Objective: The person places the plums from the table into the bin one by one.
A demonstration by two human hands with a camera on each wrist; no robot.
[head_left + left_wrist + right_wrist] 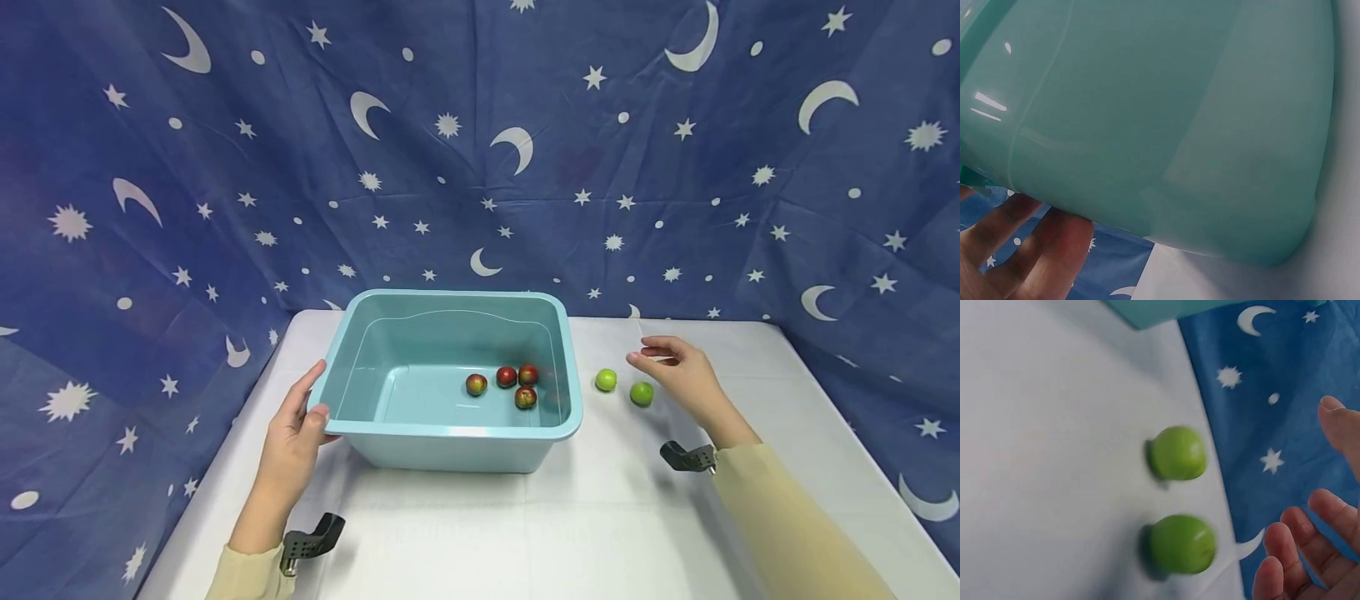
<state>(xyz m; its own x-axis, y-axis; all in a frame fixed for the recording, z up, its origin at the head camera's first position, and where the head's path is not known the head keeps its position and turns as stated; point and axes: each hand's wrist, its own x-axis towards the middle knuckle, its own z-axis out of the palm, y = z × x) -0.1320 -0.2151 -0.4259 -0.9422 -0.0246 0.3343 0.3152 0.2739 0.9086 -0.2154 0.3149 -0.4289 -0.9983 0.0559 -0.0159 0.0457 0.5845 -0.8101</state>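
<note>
My left hand [291, 450] grips the left rim of a light blue-green plastic tub [442, 454], thumb over the edge and fingers along the outer wall. In the left wrist view, fingers [1060, 250] lie against the tub's side. Several small red apples [526, 397], some with yellow patches, lie on the tub floor towards its right end. My right hand [686, 383] hovers over the table with fingers relaxed and nothing in them. Just left of and below it are two small green apples, one [606, 380] closer to the tub and another [641, 394] nearer the hand.
A white cloth covers the table [480, 533]. Behind and around it hangs a dark blue curtain [450, 200] printed with moons and stars. Black wrist mounts sit on the left wrist [311, 542] and right wrist [690, 457].
</note>
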